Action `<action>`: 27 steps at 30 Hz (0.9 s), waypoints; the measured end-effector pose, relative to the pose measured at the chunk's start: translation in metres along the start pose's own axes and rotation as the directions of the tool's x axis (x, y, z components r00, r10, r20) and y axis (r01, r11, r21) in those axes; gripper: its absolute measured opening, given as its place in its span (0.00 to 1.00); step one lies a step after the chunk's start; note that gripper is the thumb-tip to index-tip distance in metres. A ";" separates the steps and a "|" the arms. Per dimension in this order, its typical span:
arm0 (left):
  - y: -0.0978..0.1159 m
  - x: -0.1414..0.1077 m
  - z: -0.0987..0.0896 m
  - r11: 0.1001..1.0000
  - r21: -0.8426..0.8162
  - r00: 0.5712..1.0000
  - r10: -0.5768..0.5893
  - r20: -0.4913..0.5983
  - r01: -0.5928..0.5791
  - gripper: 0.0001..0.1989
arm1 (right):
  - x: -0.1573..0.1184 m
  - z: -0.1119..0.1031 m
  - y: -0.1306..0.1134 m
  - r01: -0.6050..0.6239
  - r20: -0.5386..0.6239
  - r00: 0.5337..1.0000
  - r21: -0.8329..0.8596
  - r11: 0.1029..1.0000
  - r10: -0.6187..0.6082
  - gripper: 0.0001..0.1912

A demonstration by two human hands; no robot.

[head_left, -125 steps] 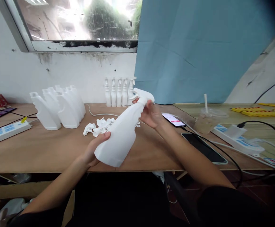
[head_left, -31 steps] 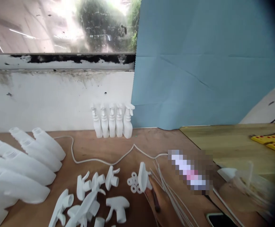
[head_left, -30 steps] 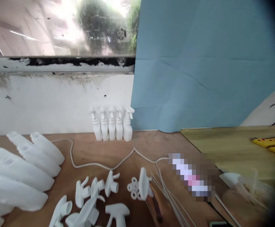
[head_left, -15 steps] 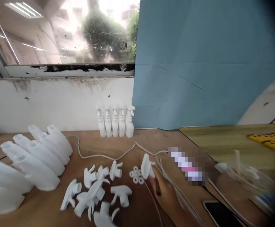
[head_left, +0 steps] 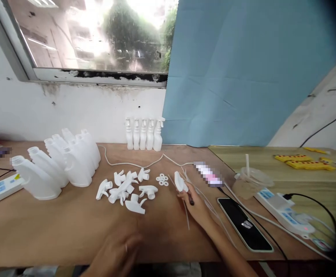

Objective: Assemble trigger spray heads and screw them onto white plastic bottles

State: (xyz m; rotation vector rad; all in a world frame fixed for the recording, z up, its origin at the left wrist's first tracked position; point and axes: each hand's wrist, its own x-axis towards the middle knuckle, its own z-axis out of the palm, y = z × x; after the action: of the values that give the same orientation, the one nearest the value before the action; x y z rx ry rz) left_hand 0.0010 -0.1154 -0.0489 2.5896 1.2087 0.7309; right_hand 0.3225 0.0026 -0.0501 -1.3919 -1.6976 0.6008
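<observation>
My right hand is closed around a white trigger spray head, raised above the table. A dark rod-like handle also pokes out of that hand; its kind is hidden. Thin clear tubes lie beside and under the hand. To its left sit several small white rings in a cluster. Several loose spray heads lie piled farther left. Near the table's front edge is my left hand, smeared by motion, so its fingers cannot be read.
White bottles without heads stand at the left. Several bottles with spray heads line the wall. Right of my arm are a phone, a power strip, a plastic cup and a white cable. A blurred-out device lies behind.
The view has pulled back and shows more of the table. My left hand has come into view at the bottom. My right hand still holds the spray head.
</observation>
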 end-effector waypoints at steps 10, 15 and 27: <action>-0.086 0.054 0.012 0.864 0.372 0.933 -0.257 -0.250 0.338 0.42 | 0.025 -0.017 0.008 0.040 -0.093 0.994 -0.158 0.987 -0.055 0.21; -0.076 0.075 0.004 0.924 0.295 0.936 -0.142 -0.321 0.242 0.36 | 0.058 0.009 -0.024 0.167 -0.031 0.985 -0.039 0.985 -0.168 0.18; -0.077 0.163 0.017 0.219 -0.961 0.908 -0.415 0.065 0.169 0.33 | 0.067 0.068 -0.042 0.707 0.090 0.705 -0.164 0.688 -0.703 0.19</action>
State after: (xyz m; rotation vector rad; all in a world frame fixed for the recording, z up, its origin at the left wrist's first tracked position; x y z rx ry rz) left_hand 0.0469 0.0592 -0.0340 1.1986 0.7964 1.1738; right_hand 0.2404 0.0650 -0.0335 -0.7196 -2.1612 0.0037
